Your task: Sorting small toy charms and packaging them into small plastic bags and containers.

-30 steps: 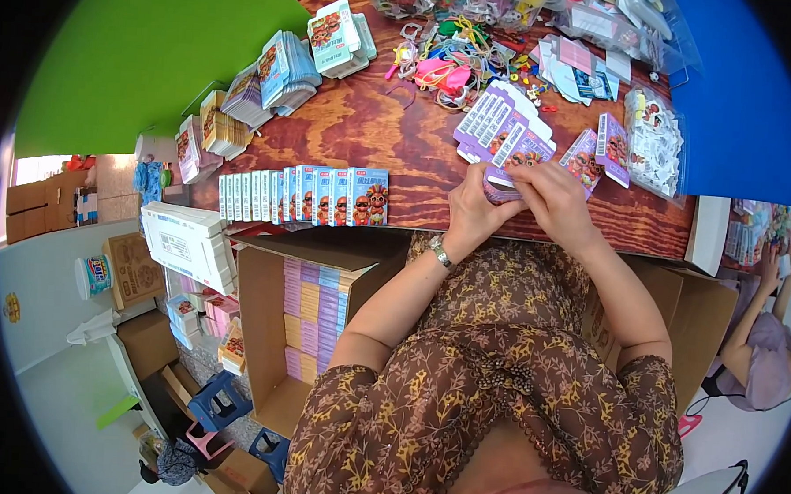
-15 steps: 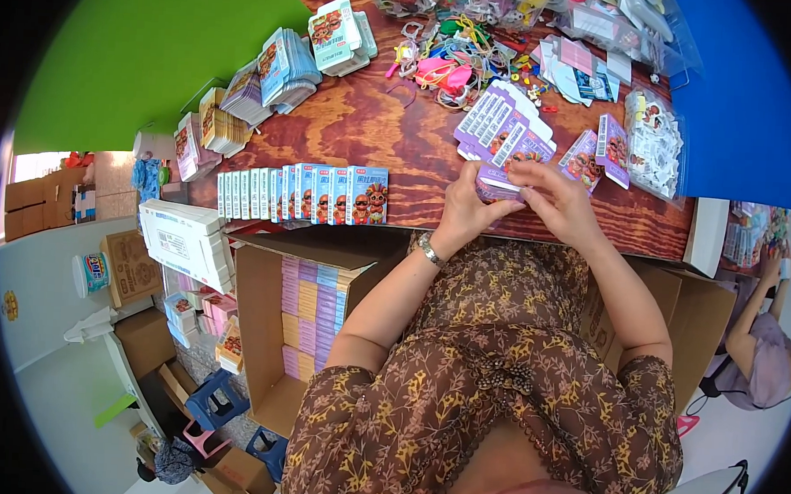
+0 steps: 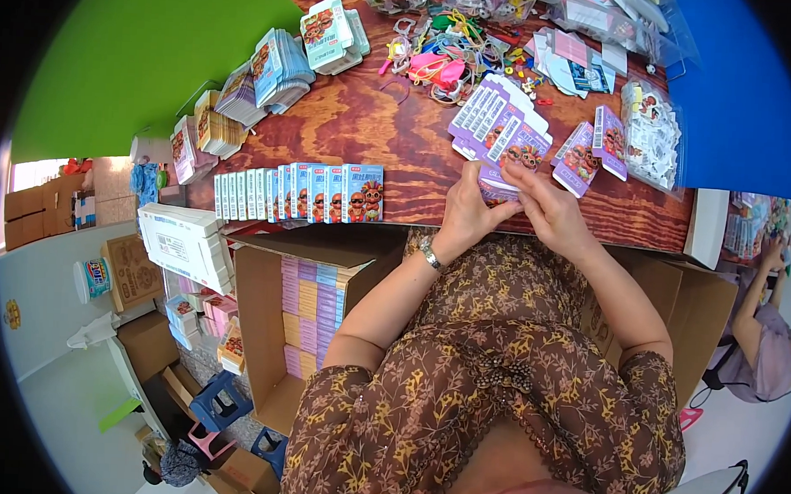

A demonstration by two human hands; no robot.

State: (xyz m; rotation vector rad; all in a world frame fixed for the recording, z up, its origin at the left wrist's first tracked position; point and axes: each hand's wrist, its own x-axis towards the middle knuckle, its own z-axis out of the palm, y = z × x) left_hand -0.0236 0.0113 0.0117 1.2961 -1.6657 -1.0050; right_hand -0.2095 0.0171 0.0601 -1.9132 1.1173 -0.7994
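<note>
Between both hands, at the near edge of the table, is a small purple carton. My left hand grips its left side, thumb toward me. Closed on the right side is my right hand, its fingers laid across the top and hiding much of the carton. Just beyond lies a fanned stack of flat purple cartons with white flaps. To the right are two folded purple cartons, one lying nearer and another beside a clear bag of white pieces.
A row of blue boxes stands along the front edge at left. Stacks of flat cartons line the left side. Small colourful trinkets and paper cards lie at the back. Below the table stands an open cardboard box of packed cartons.
The white flap edge on the held carton is out of sight, and its purple printed side shows instead. My right fingers have shifted over its top. Both hands stay in about the same place.
</note>
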